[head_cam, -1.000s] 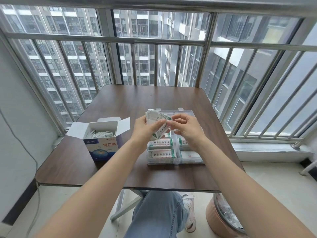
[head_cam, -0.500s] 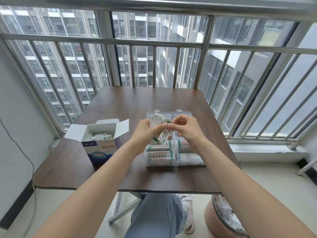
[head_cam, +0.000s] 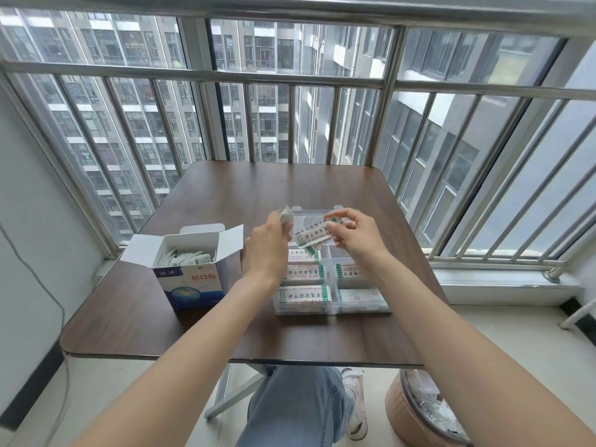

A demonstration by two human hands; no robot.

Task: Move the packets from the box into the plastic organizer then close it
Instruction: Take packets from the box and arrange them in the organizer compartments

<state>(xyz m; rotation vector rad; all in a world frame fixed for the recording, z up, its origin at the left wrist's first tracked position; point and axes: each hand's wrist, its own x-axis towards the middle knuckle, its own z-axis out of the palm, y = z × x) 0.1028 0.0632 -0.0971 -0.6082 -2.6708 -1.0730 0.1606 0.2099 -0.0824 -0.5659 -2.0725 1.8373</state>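
Your right hand pinches a small stack of bandage packets by its far end and holds it in the air just above the back compartments of the clear plastic organizer. Your left hand is curled round a few more white packets, whose tips poke up past your fingers, just left of the organizer's back edge.

Judging from how things lie, you are somewhere in the middle of the job. The organizer sits open on the worktop, and the front-left, middle-left and middle-right compartments each show a stack of green-and-white packets already laid flat. The front-right one holds something pale that looks like more packets, though I cannot read it clearly. The back compartments are partly hidden behind your hands, so I cannot tell how full they are.

The cardboard box stands open to the left of the organizer, near it but not touching, flaps spread, and a good number of packets stand inside it. So what is left, as far as I can judge: set down the two handfuls you hold, bring over the remainder from the box, then close the organizer. Its lid seems to lie folded back behind it, but your hands cover most of it.
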